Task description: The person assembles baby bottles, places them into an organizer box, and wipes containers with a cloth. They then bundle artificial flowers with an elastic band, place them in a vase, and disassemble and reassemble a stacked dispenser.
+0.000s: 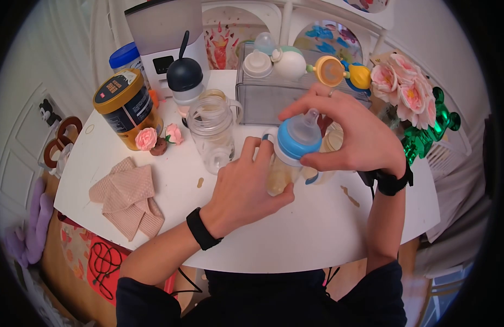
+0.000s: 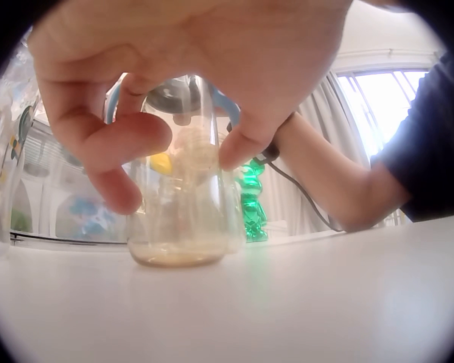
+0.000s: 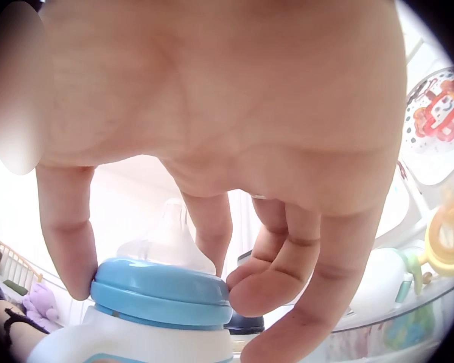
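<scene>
A clear baby bottle (image 1: 279, 179) (image 2: 180, 219) stands on the table, topped by a blue collar (image 1: 298, 139) (image 3: 160, 291) and a clear teat (image 1: 308, 124) (image 3: 170, 242). My left hand (image 1: 246, 188) (image 2: 181, 53) grips the bottle's body between thumb and curled fingers. From above, my right hand (image 1: 352, 131) (image 3: 227, 98) holds the blue collar, thumb on one side and fingers on the other. The right wrist view shows a white part (image 3: 136, 344) under the collar. Yellowish residue shows at the bottle's bottom in the left wrist view.
Left of the bottle stand a clear handled jar (image 1: 211, 125), a dark-domed container (image 1: 185, 79), a gold tub (image 1: 126, 109) and a beige cloth (image 1: 129, 196). Behind are a grey translucent box (image 1: 263, 101) with bottle parts, pink flowers (image 1: 407, 90) and a green shiny figure (image 1: 426, 136).
</scene>
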Demonstrator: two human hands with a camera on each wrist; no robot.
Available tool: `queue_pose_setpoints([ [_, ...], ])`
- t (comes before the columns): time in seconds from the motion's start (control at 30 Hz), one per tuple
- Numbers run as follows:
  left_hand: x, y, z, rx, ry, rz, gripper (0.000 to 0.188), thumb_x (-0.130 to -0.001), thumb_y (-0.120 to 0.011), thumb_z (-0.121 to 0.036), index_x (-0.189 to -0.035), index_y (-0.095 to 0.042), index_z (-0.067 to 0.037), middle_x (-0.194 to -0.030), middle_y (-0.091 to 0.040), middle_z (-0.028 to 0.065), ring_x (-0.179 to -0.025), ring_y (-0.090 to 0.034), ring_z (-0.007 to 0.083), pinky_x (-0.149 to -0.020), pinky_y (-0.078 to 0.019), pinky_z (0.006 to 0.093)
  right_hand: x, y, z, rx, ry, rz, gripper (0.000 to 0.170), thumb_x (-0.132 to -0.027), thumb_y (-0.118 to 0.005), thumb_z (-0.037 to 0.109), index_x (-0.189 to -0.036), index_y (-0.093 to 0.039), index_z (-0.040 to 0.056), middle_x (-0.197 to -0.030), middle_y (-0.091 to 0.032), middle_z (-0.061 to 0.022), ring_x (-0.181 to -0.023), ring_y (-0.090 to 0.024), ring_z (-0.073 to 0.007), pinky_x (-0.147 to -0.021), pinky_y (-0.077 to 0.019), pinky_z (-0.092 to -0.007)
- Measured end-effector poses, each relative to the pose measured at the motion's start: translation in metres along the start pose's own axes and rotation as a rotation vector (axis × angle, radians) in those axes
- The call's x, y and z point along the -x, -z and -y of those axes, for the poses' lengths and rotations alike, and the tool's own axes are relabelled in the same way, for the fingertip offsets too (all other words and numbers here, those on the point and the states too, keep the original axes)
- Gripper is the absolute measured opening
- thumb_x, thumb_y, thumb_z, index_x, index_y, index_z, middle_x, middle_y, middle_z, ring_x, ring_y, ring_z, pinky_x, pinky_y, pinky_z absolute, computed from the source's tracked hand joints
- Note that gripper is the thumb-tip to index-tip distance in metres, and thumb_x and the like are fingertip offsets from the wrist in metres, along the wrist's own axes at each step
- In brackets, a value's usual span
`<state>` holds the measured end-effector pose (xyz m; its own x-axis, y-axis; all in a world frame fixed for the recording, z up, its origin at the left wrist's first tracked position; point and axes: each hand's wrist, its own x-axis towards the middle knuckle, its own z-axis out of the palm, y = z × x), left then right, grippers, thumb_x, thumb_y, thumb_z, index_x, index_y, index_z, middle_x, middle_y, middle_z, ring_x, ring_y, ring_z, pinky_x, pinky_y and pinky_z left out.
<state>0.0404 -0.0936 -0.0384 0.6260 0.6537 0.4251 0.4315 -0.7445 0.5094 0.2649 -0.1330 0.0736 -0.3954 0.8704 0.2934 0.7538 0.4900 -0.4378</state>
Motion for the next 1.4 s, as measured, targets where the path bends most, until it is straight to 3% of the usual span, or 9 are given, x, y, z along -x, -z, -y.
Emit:
queue_pose_setpoints([
  [0.17, 0.000, 0.000, -0.001, -0.006, 0.006, 0.003, 0.072, -0.078, -0.088, -0.037, -0.125, -0.052, 0.004, -0.115, -0.053, 0.0156, -0.078, -0.069, 0.0321, -0.064, -0.0560, 0.0439, 0.001, 0.001, 0.003, 0.025, -0.003, -0.004, 0.056, -0.074, -0.088, 0.026, -0.125, -0.071, 0.0113, -0.098, -0.055, -0.0081, -0.083, -0.060, -0.0230, -0.074, -0.0524, -0.0349],
  [0.23, 0.000, -0.001, -0.001, -0.013, 0.000, -0.009, 0.073, -0.078, -0.089, -0.037, -0.127, -0.052, 0.004, -0.115, -0.052, 0.0159, -0.078, -0.068, 0.0333, -0.065, -0.0561, 0.0448, 0.001, 0.003, 0.007, -0.029, -0.060, 0.037, 0.061, -0.070, -0.086, 0.012, -0.129, -0.072, 0.0096, -0.116, -0.067, -0.0061, -0.102, -0.064, -0.0212, -0.082, -0.0521, -0.0324],
  [0.27, 0.000, -0.001, 0.000, -0.014, -0.002, -0.011, 0.073, -0.078, -0.089, -0.037, -0.127, -0.052, 0.004, -0.115, -0.052, 0.0159, -0.078, -0.068, 0.0333, -0.065, -0.0561, 0.0448, 0.000, 0.004, 0.008, -0.027, -0.058, 0.035, 0.061, -0.070, -0.086, 0.012, -0.129, -0.072, 0.0096, -0.116, -0.067, -0.0061, -0.102, -0.064, -0.0212, -0.082, -0.0521, -0.0324],
  [0.33, 0.000, -0.001, 0.000, -0.009, -0.030, -0.027, 0.071, -0.079, -0.087, -0.034, -0.129, -0.054, 0.004, -0.119, -0.055, 0.0192, -0.079, -0.073, 0.0396, -0.062, -0.0596, 0.0464, -0.001, 0.004, 0.009, -0.098, -0.057, 0.076, 0.061, -0.067, -0.083, 0.010, -0.128, -0.072, 0.0091, -0.117, -0.067, -0.0076, -0.106, -0.065, -0.0237, -0.086, -0.0526, -0.0345],
  [0.57, -0.001, 0.001, -0.001, 0.025, -0.004, 0.036, 0.070, -0.079, -0.088, -0.034, -0.130, -0.056, 0.002, -0.123, -0.057, 0.0184, -0.082, -0.074, 0.0393, -0.066, -0.0601, 0.0479, -0.001, 0.002, -0.002, -0.047, 0.083, 0.077, 0.063, -0.065, -0.080, 0.008, -0.127, -0.071, 0.0079, -0.116, -0.068, -0.0095, -0.110, -0.064, -0.0304, -0.095, -0.0516, -0.0392],
  [0.63, -0.001, -0.001, 0.002, -0.008, -0.030, -0.004, 0.073, -0.076, -0.091, -0.038, -0.128, -0.058, 0.003, -0.120, -0.055, 0.0128, -0.078, -0.071, 0.0268, -0.066, -0.0574, 0.0402, -0.001, -0.001, -0.006, -0.028, 0.174, 0.036, 0.063, -0.065, -0.079, 0.008, -0.127, -0.070, 0.0072, -0.115, -0.068, -0.0100, -0.111, -0.064, -0.0308, -0.096, -0.0512, -0.0388],
  [1.17, -0.002, 0.001, 0.001, 0.007, -0.015, 0.023, 0.070, -0.077, -0.091, -0.035, -0.128, -0.059, 0.000, -0.117, -0.055, 0.0112, -0.082, -0.071, 0.0231, -0.070, -0.0575, 0.0397, 0.001, 0.003, 0.003, -0.045, -0.080, 0.038, 0.056, -0.072, -0.089, 0.019, -0.125, -0.072, 0.0084, -0.105, -0.066, -0.0071, -0.090, -0.062, -0.0212, -0.079, -0.0529, -0.0348],
  [1.23, -0.003, 0.003, -0.001, 0.040, 0.027, 0.045, 0.066, -0.080, -0.087, -0.034, -0.128, -0.058, -0.002, -0.122, -0.057, 0.0165, -0.088, -0.073, 0.0386, -0.073, -0.0599, 0.0491, -0.001, 0.002, 0.000, -0.055, -0.006, 0.015, 0.054, -0.076, -0.087, 0.030, -0.122, -0.069, 0.0064, -0.098, -0.068, -0.0129, -0.087, -0.067, -0.0290, -0.078, -0.0544, -0.0394],
  [1.4, -0.002, 0.002, 0.001, 0.040, 0.012, 0.025, 0.065, -0.080, -0.088, -0.034, -0.128, -0.058, -0.002, -0.123, -0.057, 0.0160, -0.088, -0.073, 0.0376, -0.073, -0.0598, 0.0487, -0.001, 0.003, 0.002, -0.049, -0.031, 0.016, 0.054, -0.076, -0.088, 0.026, -0.124, -0.071, 0.0071, -0.099, -0.066, -0.0101, -0.086, -0.064, -0.0254, -0.077, -0.0531, -0.0370],
])
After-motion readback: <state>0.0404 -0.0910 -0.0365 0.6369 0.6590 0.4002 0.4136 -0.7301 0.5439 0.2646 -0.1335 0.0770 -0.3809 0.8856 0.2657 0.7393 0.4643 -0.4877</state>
